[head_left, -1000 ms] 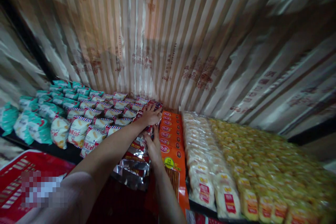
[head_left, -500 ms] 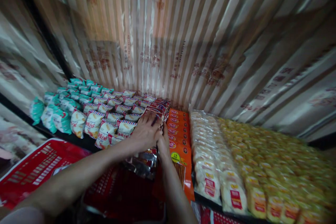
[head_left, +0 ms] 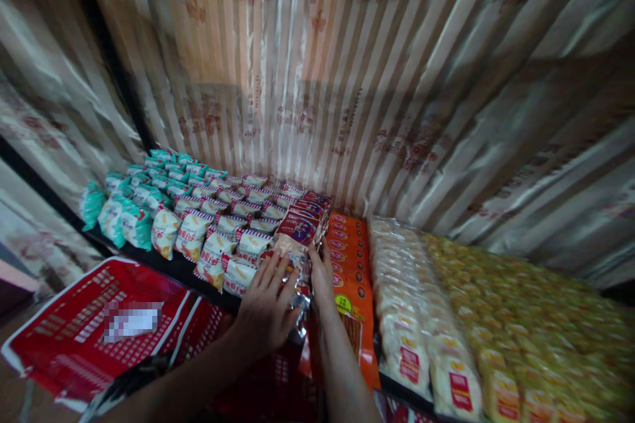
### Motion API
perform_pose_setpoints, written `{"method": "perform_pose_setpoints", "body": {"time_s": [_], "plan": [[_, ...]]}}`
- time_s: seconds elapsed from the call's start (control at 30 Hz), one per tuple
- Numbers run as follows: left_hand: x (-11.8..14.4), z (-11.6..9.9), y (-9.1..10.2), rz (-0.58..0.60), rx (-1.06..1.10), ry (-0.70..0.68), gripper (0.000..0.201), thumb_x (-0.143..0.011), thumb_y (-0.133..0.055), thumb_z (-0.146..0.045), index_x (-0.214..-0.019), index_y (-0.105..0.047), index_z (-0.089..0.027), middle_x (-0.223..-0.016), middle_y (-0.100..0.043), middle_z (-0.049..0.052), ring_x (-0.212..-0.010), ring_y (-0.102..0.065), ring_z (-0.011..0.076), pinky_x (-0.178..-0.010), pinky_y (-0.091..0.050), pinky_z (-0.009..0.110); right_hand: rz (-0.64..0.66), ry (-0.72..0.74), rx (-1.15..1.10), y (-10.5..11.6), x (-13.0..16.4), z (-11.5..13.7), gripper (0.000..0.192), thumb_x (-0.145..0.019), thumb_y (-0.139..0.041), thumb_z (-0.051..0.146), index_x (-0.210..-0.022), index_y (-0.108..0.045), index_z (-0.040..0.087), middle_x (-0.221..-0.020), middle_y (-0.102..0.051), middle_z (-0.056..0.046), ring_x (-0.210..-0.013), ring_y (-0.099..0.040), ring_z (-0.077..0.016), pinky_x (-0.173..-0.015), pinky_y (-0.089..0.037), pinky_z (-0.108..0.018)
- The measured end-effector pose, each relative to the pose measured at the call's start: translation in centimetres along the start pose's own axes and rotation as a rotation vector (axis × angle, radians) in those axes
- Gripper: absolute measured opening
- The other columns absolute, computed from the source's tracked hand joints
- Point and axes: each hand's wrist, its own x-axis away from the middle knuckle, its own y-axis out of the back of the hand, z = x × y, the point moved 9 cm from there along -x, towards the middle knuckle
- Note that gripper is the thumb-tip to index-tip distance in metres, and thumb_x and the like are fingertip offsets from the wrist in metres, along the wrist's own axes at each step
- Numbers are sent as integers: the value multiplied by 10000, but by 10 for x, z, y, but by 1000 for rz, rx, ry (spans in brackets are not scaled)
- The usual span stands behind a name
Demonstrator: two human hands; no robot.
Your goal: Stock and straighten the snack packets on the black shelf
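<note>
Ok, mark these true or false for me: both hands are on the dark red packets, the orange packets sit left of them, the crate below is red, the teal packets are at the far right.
Both hands, the left hand and the right hand, rest on the row of dark red packets: true.
The orange packets sit left of that row: false, they lie just to its right.
The crate below the shelf is red: true.
The teal packets are at the far right: false, they are at the far left; yellow packets fill the right.
</note>
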Motion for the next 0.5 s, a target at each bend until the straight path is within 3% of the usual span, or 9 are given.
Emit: {"method": "perform_pose_setpoints", "body": {"time_s": [0.1, 0.2, 0.3, 0.37, 0.5], "plan": [[4, -8, -2, -7, 36, -20, 601, -836, -475, -461, -1368, -412, -189, -1461, -328, 132, -1371, -220, 328, -1056, -322, 518, -95, 6, 68, 13, 5, 10, 694, -772, -473, 523, -1370, -388, 182, -1440, -378, -81, -1337, -326, -219, -1110, -233, -392], [4, -12, -7, -5, 78, -25, 714, -769, -540, -551, -1387, -384, -228, -1473, -308, 106, -1372, -207, 343, -1056, -320, 535, -183, 136, 205, 30, 6, 33, 647, -783, -466, 502, -1356, -414, 205, -1485, -296, -50, -1374, -243, -210, -1130, -178, -403], [6, -14, -12, -17, 99, -32, 763, -754, -554, -569, -1407, -345, -234, -1489, -268, 98, -1375, -189, 349, -1041, -343, 532, -205, 281, 341, 34, -9, 59, 567, -806, -446, 445, -1313, -474, 194, -1453, -359, -59, -1352, -289, -209, -1125, -199, -406], [8, -13, -14, -33, 104, -23, 769, -772, -535, -562, -1425, -304, -229, -1492, -256, 101, -1374, -187, 353, -1023, -362, 532, -179, 360, 471, 23, -29, 73, 505, -803, -456, 408, -1234, -556, 165, -1413, -419, -77, -1344, -295, -232, -1128, -182, -427], [9, -14, -17, -63, 108, -11, 769, -798, -510, -530, -1448, -244, -217, -1500, -230, 106, -1375, -176, 361, -1001, -389, 530, 5, 481, 710, -27, -84, 83, 377, -791, -501, 331, -1112, -637, 187, -1351, -497, -74, -1372, -215, -266, -1123, -125, -494]]}}
